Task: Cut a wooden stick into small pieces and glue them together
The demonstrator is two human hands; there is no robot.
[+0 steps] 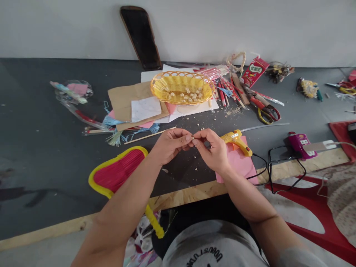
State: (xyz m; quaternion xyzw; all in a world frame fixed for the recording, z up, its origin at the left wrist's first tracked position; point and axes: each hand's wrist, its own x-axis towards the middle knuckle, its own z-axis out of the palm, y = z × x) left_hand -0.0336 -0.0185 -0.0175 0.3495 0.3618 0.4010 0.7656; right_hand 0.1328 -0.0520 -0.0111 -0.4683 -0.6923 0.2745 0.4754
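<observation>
My left hand [178,144] and my right hand [210,150] meet fingertip to fingertip above the dark table. Between them they pinch a small pale piece [192,138], mostly covered by the fingers, so its exact kind does not show. Tiny pale bits lie scattered on the table under and around the hands. Behind them stands a yellow woven basket [182,86] with several small cream-coloured clusters [192,97] in it. Close to my right hand, a yellow glue gun [237,142] rests on pink paper [241,167]. A pink fan shape with a fuzzy yellow border [119,171] lies beneath my left forearm.
A phone [141,37] leans on the white wall. Orange-handled pliers [261,103], scissors [265,115] and red-wrapped sticks lie right of the basket. Blue tassels [114,121] and brown paper [125,94] are to the left. A black cord loops near a purple box [302,145] at the table edge.
</observation>
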